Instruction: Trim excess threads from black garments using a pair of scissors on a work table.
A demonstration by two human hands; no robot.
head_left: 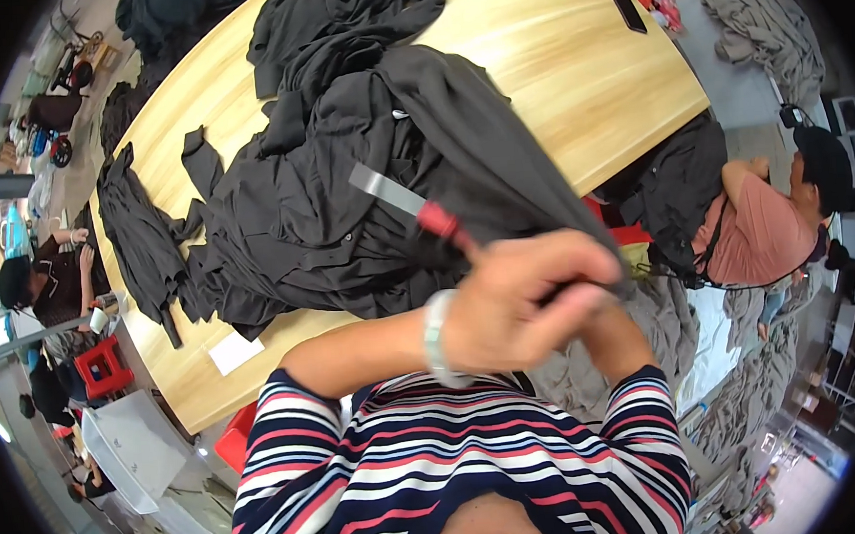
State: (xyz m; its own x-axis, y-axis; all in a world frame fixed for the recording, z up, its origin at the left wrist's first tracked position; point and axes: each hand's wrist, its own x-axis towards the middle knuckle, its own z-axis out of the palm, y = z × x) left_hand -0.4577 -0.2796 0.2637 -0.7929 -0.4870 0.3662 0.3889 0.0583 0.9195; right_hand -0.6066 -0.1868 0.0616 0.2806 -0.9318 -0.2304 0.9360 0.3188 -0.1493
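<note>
I can't tell what my left hand (537, 297), fingers curled, or hidden right hand grips; the desk (592, 71) likely keeps clothes (292, 212) near.

A pale wood-grain table (611, 70) carries a broad heap of charcoal button-up garments (287, 212). Beyond this heap lies another dark bundle (344, 22); a black smartphone (628, 12) rests to its far right, a white paper slip (236, 352) just before it.

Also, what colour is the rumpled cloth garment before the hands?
The garment is charcoal grey, best in head view.
</note>
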